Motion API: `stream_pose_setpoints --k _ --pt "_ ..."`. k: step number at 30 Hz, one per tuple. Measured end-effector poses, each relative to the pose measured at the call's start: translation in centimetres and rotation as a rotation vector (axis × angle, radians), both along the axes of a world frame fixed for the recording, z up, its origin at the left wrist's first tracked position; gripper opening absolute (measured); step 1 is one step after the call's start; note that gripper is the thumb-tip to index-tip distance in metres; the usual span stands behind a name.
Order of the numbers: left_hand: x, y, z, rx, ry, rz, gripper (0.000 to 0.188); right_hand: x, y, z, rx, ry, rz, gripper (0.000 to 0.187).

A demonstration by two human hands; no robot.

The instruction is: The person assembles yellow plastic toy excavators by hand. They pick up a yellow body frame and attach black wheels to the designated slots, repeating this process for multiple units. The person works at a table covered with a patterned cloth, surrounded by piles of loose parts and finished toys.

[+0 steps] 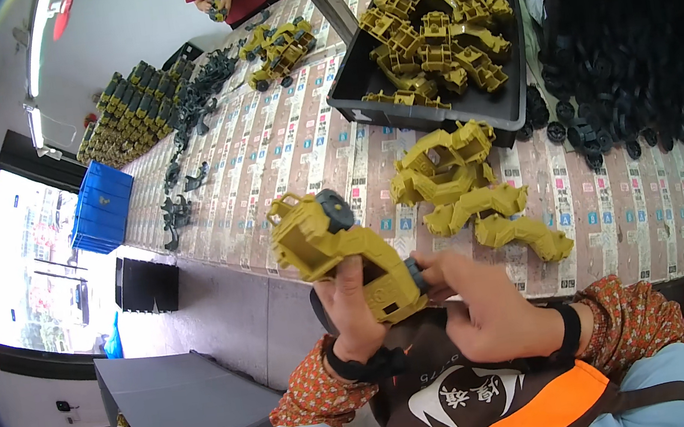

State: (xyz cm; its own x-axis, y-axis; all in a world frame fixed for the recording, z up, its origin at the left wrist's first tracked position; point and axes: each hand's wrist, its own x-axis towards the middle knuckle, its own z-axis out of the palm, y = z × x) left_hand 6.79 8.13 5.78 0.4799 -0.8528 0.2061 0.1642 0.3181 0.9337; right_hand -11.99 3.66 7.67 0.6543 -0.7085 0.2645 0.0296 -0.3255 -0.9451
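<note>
While left hand [353,311] grips yellow toy [385,261] near table edge [231,260], right hand [492,306] pinches wheel [416,275].

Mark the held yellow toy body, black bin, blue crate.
Yellow toy body [374,249]: head view, on its bent middle section.
Black bin [468,118]: head view, on its near wall.
Blue crate [100,216]: head view, on its broad side.

Your patterned counter [288,134] carries four yellow toy bodies [526,232] right of centre, a black bin [398,115] and heaped dark wheels [627,81] at upper right, wheeled yellow toys [282,54] near top centre, dark parts [204,82] and stacked toys [130,112] at upper left.
</note>
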Motion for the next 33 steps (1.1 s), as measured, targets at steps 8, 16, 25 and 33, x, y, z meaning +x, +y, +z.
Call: stream_pose_setpoints --k 8,16,25,33 --pt "1.5 -1.0 4.1 0.082 -0.072 -0.046 0.033 0.3 -1.9 1.3 -0.525 0.017 0.054 0.093" --pt "3.2 -1.2 2.3 0.172 0.054 -0.138 0.041 1.4 -2.4 0.9 -0.373 0.223 0.144 0.077" --pt "20.1 -16.7 -0.7 0.457 -0.033 -0.155 0.040 0.7 -8.7 3.8 -0.385 0.216 0.014 0.035" --pt "27.3 -37.1 -6.3 0.613 -0.669 -0.248 0.059 -2.0 -11.3 4.7 -0.240 0.478 -0.109 0.027"
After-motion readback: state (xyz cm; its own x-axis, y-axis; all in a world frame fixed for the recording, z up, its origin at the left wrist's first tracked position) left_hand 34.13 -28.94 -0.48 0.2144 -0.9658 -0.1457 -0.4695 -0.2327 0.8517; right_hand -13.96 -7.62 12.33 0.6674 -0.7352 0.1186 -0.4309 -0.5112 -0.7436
